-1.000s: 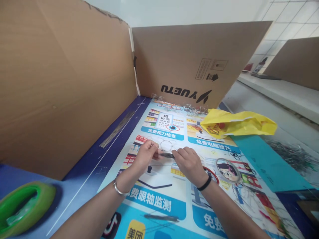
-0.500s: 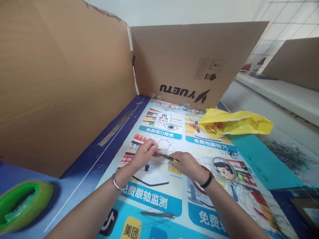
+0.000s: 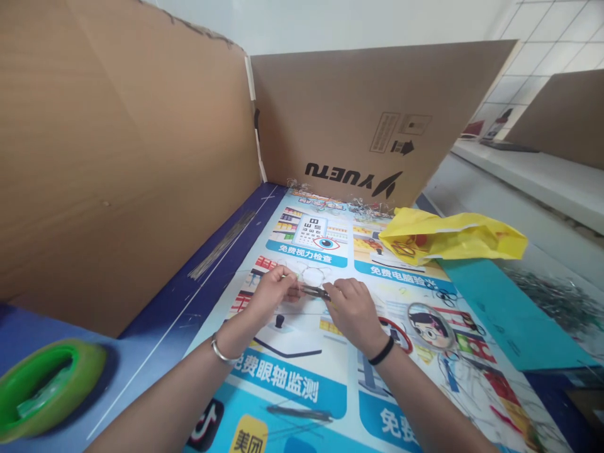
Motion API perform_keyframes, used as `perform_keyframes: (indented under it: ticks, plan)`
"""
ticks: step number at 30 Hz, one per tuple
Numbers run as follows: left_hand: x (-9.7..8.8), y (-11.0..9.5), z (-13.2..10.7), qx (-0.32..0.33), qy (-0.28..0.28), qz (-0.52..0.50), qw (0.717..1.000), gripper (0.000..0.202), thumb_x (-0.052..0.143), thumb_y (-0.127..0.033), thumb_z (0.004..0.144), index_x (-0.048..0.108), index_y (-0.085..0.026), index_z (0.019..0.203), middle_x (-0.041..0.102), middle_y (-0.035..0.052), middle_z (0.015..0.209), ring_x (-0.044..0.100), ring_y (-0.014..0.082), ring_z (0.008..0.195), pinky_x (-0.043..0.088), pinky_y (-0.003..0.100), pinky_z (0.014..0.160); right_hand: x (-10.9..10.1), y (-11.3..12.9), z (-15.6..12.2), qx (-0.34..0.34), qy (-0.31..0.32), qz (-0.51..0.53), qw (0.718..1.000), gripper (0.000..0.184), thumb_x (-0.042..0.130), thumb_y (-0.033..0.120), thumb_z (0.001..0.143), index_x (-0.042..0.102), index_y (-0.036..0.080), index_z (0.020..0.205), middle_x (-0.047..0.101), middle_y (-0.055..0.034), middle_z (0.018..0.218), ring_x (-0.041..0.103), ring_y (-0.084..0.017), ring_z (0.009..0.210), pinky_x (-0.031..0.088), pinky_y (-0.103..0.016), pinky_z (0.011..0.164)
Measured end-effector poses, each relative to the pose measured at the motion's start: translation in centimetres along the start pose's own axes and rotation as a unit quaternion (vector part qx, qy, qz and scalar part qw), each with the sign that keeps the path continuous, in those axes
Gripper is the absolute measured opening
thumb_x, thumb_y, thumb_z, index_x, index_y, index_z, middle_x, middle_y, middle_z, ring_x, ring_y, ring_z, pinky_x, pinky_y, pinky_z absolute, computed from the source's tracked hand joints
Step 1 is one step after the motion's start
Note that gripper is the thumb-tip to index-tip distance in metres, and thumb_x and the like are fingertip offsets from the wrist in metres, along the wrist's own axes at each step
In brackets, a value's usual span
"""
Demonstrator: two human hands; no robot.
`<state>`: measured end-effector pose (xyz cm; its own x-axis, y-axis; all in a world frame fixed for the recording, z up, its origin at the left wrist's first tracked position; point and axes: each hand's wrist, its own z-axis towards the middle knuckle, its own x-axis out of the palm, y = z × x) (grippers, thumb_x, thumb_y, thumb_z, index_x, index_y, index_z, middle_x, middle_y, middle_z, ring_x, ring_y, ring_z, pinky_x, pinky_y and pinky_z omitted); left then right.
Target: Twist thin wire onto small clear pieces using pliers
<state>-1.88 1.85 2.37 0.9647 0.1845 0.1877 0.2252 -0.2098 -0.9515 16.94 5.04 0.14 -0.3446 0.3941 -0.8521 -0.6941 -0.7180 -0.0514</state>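
My right hand (image 3: 353, 309) is closed around small pliers (image 3: 315, 291), whose dark narrow jaws point left. The jaws reach to the fingertips of my left hand (image 3: 276, 290), which pinches a thin wire shape. Just beyond the fingers, rounded loops of this wire shape (image 3: 314, 275) show faintly against the printed sheet. Where exactly the jaws meet the wire is too fine to make out. A bundle of dark straight wires (image 3: 299, 413) lies on the sheet nearer to me.
Cardboard panels (image 3: 330, 107) stand at the back and left. On the left lie thin rods (image 3: 224, 245) and a green tape roll (image 3: 51, 387). A yellow bag (image 3: 453, 236), a turquoise sheet (image 3: 514, 314) and a heap of wire pieces (image 3: 557, 299) are at the right. Wire scraps (image 3: 368, 207) line the back.
My right hand has turned, so the pliers lie more level and more of their jaws shows. My left hand keeps its pinch on the wire shape. The view has shifted slightly.
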Motion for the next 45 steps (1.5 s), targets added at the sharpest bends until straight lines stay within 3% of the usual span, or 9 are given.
perform_keyframes:
  ticks: [5,10,21,29,38,45]
  plan:
    - [0.1,0.5,-0.3,-0.018,0.029,-0.059,0.998,0.02,0.06,-0.033,0.073,0.047,-0.017,0.073,0.066,0.0044,0.074,0.064,0.0175,0.071,0.052,0.03,0.061,-0.8,0.8,0.1,-0.107,-0.021,-0.076,0.991,0.021,0.046,0.016,0.086,0.057,0.018,0.103,0.056,-0.0057,0.086,0.043,-0.018,0.08,0.031,-0.034,0.071]
    - [0.5,0.5,-0.7,-0.032,0.059,-0.101,0.993,0.019,0.062,-0.03,0.073,0.048,-0.016,0.072,0.065,0.0056,0.075,0.064,0.0183,0.075,0.054,0.034,0.065,-0.9,0.8,0.2,-0.132,-0.036,-0.08,0.987,0.023,0.046,0.015,0.086,0.056,0.017,0.106,0.056,-0.0059,0.089,0.043,-0.019,0.082,0.031,-0.034,0.073]
    - [0.8,0.2,-0.9,-0.057,0.04,-0.128,0.989,0.017,0.063,-0.026,0.072,0.051,-0.014,0.074,0.065,0.0075,0.077,0.064,0.0177,0.073,0.055,0.032,0.063,-0.8,0.8,0.0,-0.103,-0.026,-0.063,0.992,0.024,0.044,0.015,0.087,0.056,0.02,0.107,0.056,-0.0069,0.092,0.045,-0.019,0.085,0.031,-0.035,0.075]
    - [0.7,1.2,-0.5,-0.057,0.04,-0.128,0.989,0.019,0.062,-0.03,0.073,0.052,-0.014,0.073,0.064,0.0063,0.073,0.063,0.0174,0.074,0.055,0.029,0.058,-0.9,0.8,0.0,-0.131,-0.034,-0.068,0.988,0.023,0.045,0.015,0.086,0.056,0.017,0.106,0.057,-0.006,0.089,0.044,-0.019,0.081,0.031,-0.034,0.071]
    - [0.8,0.7,-0.8,-0.053,0.059,-0.122,0.989,0.015,0.062,-0.026,0.072,0.054,-0.014,0.07,0.062,0.0054,0.071,0.063,0.0175,0.074,0.055,0.035,0.066,-0.9,0.8,0.0,-0.124,-0.021,-0.058,0.99,0.024,0.045,0.015,0.087,0.055,0.019,0.108,0.056,-0.0059,0.088,0.045,-0.018,0.081,0.031,-0.034,0.072]
    - [0.8,0.7,-0.8,-0.058,0.046,-0.114,0.991,0.014,0.063,-0.025,0.071,0.054,-0.014,0.071,0.063,0.0061,0.071,0.063,0.0181,0.074,0.055,0.032,0.061,-0.9,0.9,0.0,-0.122,-0.013,-0.053,0.991,0.023,0.044,0.015,0.087,0.055,0.019,0.107,0.056,-0.0053,0.086,0.045,-0.018,0.08,0.03,-0.034,0.07]
